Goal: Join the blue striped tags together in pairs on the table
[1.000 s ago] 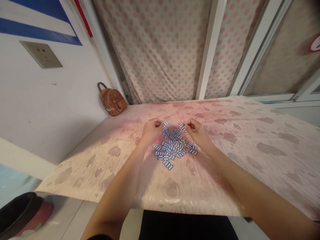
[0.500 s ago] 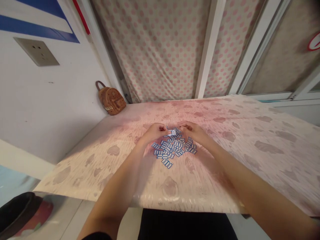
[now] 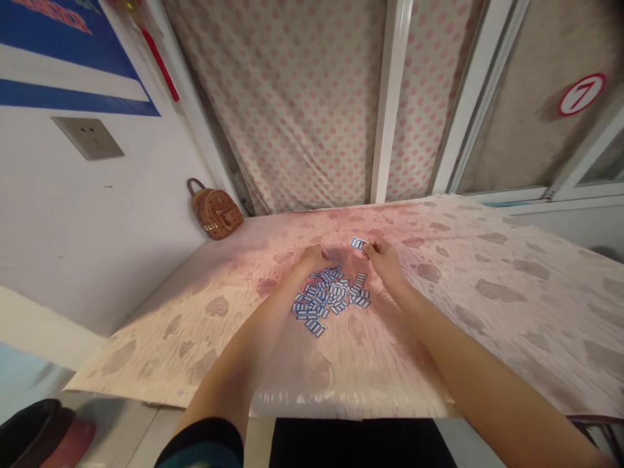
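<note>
A loose pile of small white pieces with blue edges (image 3: pixel 336 292), like printed labels or cards, lies on the patterned tablecloth (image 3: pixel 322 370). Above and right of the pile, my right hand (image 3: pixel 383 253) pinches a small blue-and-white label strip (image 3: pixel 359 243) between thumb and fingertips. The strip sticks out to the left, showing a few white boxes framed in blue. At the pile's far left edge is my left hand (image 3: pixel 314 258), its fingers bent toward the pieces. Motion smears those fingers, and I cannot make out whether anything is between them.
A small brown backpack-shaped bag (image 3: pixel 218 211) leans against the wall at the table's far left corner. Behind the table hangs a dotted curtain (image 3: pixel 292 110). A wall socket (image 3: pixel 90 138) is on the left, and a dark-rimmed bin (image 3: pixel 43 432) stands on the floor.
My right hand now holds a strip up, apart from the pile. My left hand stays by the far edge of the pile. The head view has turned slightly right and up.
</note>
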`<state>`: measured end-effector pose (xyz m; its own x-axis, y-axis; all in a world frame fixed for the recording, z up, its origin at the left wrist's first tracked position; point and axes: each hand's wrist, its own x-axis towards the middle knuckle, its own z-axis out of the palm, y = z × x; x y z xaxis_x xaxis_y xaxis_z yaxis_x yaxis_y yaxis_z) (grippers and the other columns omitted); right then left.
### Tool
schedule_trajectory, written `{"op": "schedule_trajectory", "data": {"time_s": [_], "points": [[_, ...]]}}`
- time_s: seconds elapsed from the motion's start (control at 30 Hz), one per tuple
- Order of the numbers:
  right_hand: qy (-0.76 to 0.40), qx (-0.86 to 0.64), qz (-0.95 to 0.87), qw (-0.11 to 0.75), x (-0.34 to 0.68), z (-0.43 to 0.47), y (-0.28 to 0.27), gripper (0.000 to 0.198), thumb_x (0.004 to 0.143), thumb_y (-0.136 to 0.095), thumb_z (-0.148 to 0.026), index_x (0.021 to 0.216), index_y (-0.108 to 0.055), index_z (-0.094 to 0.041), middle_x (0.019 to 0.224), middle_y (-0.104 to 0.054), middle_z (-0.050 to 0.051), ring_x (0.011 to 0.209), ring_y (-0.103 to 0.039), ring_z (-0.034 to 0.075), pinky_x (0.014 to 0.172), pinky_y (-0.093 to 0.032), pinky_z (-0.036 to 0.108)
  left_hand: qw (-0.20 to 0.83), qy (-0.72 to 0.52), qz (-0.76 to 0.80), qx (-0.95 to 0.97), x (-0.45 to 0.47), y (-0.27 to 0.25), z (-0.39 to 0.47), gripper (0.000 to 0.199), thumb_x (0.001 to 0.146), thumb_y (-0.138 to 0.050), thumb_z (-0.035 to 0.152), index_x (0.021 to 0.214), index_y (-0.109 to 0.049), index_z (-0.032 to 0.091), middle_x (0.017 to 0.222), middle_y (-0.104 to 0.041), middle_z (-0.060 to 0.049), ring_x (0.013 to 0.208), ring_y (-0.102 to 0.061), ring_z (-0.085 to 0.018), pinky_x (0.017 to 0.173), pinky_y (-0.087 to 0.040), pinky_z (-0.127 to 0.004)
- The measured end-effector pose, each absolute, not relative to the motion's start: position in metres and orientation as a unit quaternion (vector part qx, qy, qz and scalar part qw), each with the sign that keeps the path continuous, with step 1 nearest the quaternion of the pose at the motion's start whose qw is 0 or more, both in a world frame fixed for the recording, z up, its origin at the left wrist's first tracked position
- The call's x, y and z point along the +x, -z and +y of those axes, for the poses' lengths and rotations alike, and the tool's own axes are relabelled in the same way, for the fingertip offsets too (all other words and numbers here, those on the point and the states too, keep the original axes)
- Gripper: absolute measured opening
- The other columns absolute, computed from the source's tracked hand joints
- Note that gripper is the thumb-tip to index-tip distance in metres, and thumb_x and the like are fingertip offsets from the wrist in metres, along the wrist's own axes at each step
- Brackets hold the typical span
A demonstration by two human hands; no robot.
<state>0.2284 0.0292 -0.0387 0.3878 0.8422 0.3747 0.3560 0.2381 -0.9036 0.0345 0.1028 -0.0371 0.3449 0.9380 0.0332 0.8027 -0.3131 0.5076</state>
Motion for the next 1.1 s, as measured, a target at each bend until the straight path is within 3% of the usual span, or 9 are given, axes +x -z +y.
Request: {"op": "schedule_trajectory", "data": {"time_s": [0.13,0.3,0.57,0.9,1.1], "points": [[-0.206,-0.563,-0.512,0.615,0.225,0.028,0.040,0.025,0.074,-0.049,-0.045,0.063,-0.050,-0.023,0.060,-0.057,0.001,0.058,-0.052,0.017,0.060,-0.038,0.029,0.225,-0.157,0.511,0.815,0.039,0.035,0.102,0.023,0.067,-0.077,0.038,0.068,-0.069,0.017,0.062,-0.064,0.000,0.063,-0.060,-0.015,0.058,-0.040,-0.024],[-0.206,-0.564,-0.522,0.605,0.220,0.022,0.033,0.024,0.076,-0.050,-0.043,0.065,-0.051,-0.022,0.062,-0.057,0.001,0.061,-0.053,0.017,0.060,-0.037,0.029,0.309,-0.329,0.506,0.735,0.025,0.030,0.091,0.007,0.066,-0.072,0.018,0.070,-0.066,0.014,0.064,-0.066,-0.001,0.062,-0.061,-0.014,0.060,-0.043,-0.022],[-0.249,-0.494,-0.570,0.608,0.187,-0.007,0.018,0.019,0.081,-0.052,-0.039,0.070,-0.050,-0.023,0.061,-0.054,-0.001,0.061,-0.053,0.017,0.061,-0.039,0.030,0.377,-0.512,0.428,0.643,-0.004,0.013,0.040,0.024,0.072,-0.071,0.037,0.070,-0.066,0.014,0.067,-0.069,-0.003,0.062,-0.060,-0.012,0.061,-0.045,-0.022],[-0.215,-0.478,-0.598,0.607,0.177,-0.018,0.014,0.016,0.081,-0.056,-0.037,0.075,-0.053,-0.022,0.076,-0.059,0.002,0.074,-0.056,0.018,0.072,-0.045,0.033,0.459,-0.521,0.375,0.614,0.006,0.008,0.014,0.029,0.077,-0.071,0.041,0.083,-0.072,0.013,0.080,-0.073,-0.007,0.067,-0.063,-0.014,0.060,-0.049,-0.023],[-0.212,-0.478,-0.600,0.605,0.179,-0.017,0.015,0.013,0.081,-0.056,-0.035,0.079,-0.054,-0.022,0.078,-0.060,0.002,0.075,-0.056,0.018,0.071,-0.044,0.032,0.464,-0.520,0.373,0.612,0.008,0.011,0.015,0.028,0.078,-0.071,0.040,0.082,-0.071,0.013,0.077,-0.071,-0.006,0.064,-0.060,-0.013,0.053,-0.046,-0.020]]}}
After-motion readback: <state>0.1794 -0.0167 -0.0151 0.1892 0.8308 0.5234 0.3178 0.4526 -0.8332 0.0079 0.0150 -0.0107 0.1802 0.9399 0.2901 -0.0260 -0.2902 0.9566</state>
